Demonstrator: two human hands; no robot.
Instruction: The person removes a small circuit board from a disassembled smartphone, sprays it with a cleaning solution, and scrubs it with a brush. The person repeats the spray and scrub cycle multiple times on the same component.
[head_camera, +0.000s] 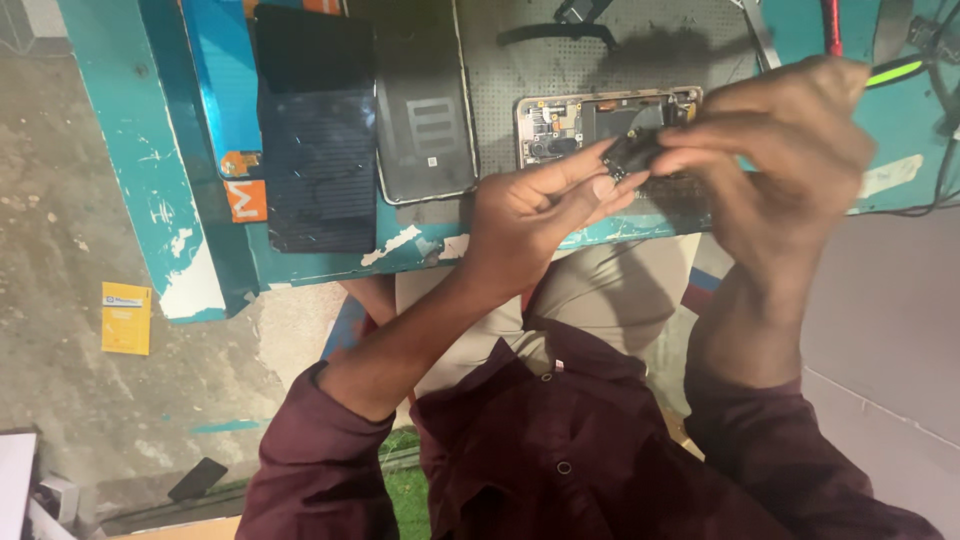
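Note:
My left hand (535, 205) and my right hand (775, 150) meet over the near edge of a teal workbench (170, 150). Both pinch one small dark electronic part (632, 152) between fingertips. Just behind the hands lies an opened phone body (560, 125) with its inner boards showing; my right hand hides its right half. The part is blurred, so its exact shape is unclear.
A dark phone screen panel (318, 130) and a black back cover (420, 100) lie on the bench's left side, beside a grey perforated mat (560, 50). Red-handled and green tools (895, 70) and cables sit far right. A yellow packet (126, 318) lies on the concrete floor.

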